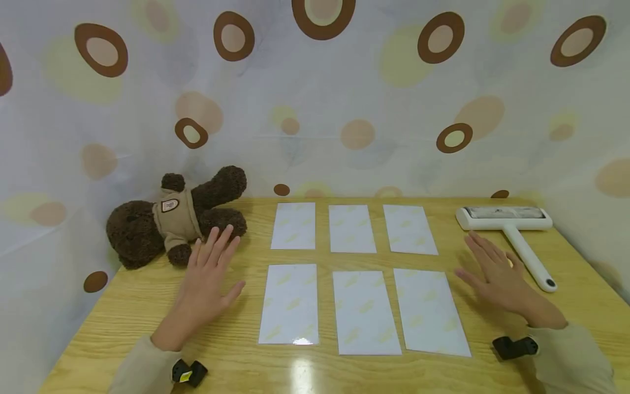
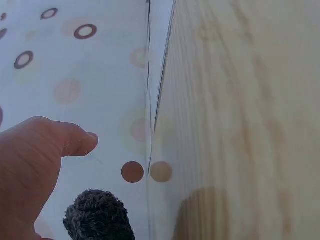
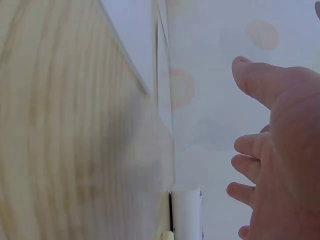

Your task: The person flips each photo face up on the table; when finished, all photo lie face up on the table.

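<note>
Several white cards [image 1: 293, 304] with faint yellow marks lie in two rows on the wooden table. To their left, my left hand [image 1: 209, 279] hovers with fingers spread and holds nothing. Just beyond its fingertips a brown teddy bear [image 1: 177, 219] in a beige top lies on its side. My right hand [image 1: 502, 276] is held over the table right of the cards, fingers extended, also holding nothing. Close by that hand lies a white lint roller [image 1: 529, 257], its head toward the back. The left wrist view catches part of the bear's dark fur [image 2: 99, 216].
A pale curtain [image 1: 315, 98] with brown rings and spots hangs behind the wooden table [image 1: 236, 361] and down both sides. Each wrist carries a small black device, the left one [image 1: 189, 374] and the right one [image 1: 514, 347]. Light glares off the table's front.
</note>
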The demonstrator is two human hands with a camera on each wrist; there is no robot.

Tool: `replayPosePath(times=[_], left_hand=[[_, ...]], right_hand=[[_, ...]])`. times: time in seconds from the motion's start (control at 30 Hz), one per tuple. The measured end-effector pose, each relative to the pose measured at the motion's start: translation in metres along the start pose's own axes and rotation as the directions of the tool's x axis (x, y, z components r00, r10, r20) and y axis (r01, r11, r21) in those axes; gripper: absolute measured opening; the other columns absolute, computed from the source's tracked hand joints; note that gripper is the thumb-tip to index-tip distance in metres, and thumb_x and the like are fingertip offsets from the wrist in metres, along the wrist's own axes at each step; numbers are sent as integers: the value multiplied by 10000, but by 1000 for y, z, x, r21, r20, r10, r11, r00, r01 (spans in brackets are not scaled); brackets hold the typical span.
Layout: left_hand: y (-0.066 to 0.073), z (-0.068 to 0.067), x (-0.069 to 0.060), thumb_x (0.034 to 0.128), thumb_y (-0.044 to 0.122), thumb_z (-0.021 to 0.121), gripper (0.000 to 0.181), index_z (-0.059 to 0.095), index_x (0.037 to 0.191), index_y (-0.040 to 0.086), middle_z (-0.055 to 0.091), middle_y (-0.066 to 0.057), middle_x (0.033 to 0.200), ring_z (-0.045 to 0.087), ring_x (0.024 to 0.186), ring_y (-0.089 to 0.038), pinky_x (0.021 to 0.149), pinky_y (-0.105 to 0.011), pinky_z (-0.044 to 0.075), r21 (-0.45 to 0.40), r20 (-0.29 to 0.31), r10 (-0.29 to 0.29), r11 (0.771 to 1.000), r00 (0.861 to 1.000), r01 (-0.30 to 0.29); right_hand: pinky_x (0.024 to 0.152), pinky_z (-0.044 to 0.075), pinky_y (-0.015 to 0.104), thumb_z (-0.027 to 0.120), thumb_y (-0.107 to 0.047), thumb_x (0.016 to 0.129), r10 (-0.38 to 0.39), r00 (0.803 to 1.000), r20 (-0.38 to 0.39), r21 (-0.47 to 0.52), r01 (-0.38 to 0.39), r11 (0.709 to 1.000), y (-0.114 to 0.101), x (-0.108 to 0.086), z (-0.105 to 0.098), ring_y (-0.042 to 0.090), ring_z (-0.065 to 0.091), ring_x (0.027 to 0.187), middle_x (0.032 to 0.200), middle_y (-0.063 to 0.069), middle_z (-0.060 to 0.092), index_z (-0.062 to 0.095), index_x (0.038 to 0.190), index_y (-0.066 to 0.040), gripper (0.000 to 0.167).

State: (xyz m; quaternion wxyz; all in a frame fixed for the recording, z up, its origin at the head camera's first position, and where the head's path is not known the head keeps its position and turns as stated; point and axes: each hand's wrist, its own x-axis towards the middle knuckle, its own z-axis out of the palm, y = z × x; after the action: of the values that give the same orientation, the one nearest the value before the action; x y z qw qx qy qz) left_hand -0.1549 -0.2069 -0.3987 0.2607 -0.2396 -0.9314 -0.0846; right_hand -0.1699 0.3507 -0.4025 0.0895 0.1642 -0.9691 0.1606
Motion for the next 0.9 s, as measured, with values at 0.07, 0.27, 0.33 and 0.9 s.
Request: replayPosePath(times=[0.07, 0.27, 0.33, 0.9], left_hand=[[1, 2, 4, 905, 408, 625, 730, 361, 1468, 26, 236, -142, 1578, 210, 1441, -376, 1092, -613, 217, 3, -50, 61, 998, 997, -61], [7, 6, 16, 1011, 541, 248, 686, 405, 1428, 19, 317, -155, 1536, 274, 1418, -359, 1076, -578, 287, -36, -64, 110, 993, 992, -113], [11, 8, 20, 1005, 452, 434, 607, 411, 1424, 14, 324, -161, 1532, 279, 1415, -364, 1078, -577, 293, -98, -43, 110, 989, 993, -114], [25, 42, 73, 916, 190, 663, 619, 388, 1438, 2, 254, -174, 1564, 263, 1428, -371, 1091, -562, 319, -411, 274, 95, 911, 957, 27]], right_hand=[[941, 137, 720, 565, -335, 963, -20, 1000, -22, 32, 20, 999, -4, 2, 0, 498, 228, 1353, 1566, 222, 208, 221, 1510, 19, 737], [882, 166, 706, 596, -279, 949, -75, 996, -57, 99, 81, 992, -20, 15, 2, 521, 274, 1291, 1499, 259, 301, 324, 1446, 69, 665], [874, 175, 700, 602, -275, 947, -90, 995, -53, 115, 96, 989, -25, 21, 4, 520, 272, 1286, 1479, 269, 317, 340, 1435, 69, 652], [1029, 175, 723, 482, -310, 1010, -128, 977, 172, 300, 72, 951, -58, 100, 29, 471, 250, 1383, 1499, 268, 310, 324, 1459, 37, 589]])
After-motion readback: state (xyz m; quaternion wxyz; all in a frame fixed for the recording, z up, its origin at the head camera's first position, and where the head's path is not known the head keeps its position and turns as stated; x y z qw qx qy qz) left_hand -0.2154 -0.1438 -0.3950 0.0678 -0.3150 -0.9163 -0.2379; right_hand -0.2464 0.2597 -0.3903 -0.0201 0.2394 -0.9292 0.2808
